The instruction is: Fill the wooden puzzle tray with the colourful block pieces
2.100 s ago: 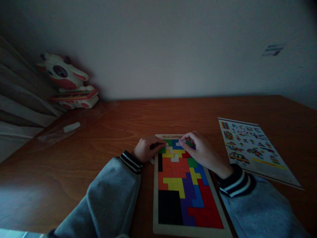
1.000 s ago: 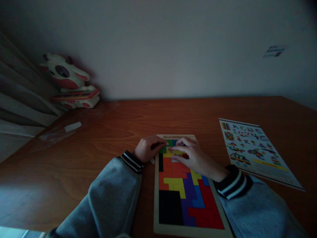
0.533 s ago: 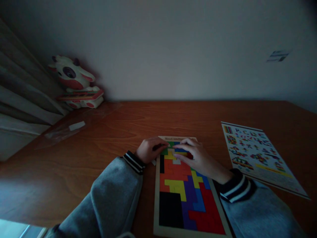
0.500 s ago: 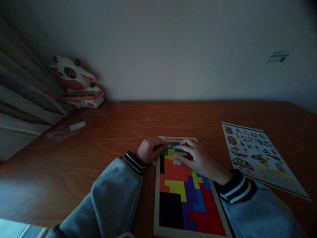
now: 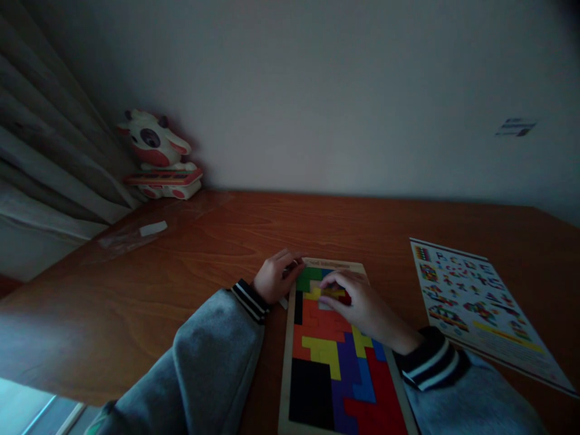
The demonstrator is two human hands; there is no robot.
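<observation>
A wooden puzzle tray [image 5: 286, 362] full of coloured block pieces lies on the brown table in front of me. My left hand [image 5: 273, 281] rests curled at the tray's far left corner, its fingers pinched on something I cannot make out. My right hand [image 5: 357, 305] lies over the far part of the tray, fingertips pressed on a yellow piece [image 5: 327, 292] next to green pieces [image 5: 307, 279]. Orange, yellow, purple, blue, red and black pieces fill the nearer rows. Both arms wear grey sleeves with striped cuffs.
A printed sheet of coloured figures [image 5: 471, 296] lies on the table to the right. A cow-shaped toy [image 5: 156, 154] stands at the back left by the wall. A clear plastic bag [image 5: 136, 232] lies in front of it, beside a curtain.
My right hand has come down from pinching at the tray's far edge to pressing flat on the yellow piece. The view has tilted and shifted to the left. My left hand has stayed put.
</observation>
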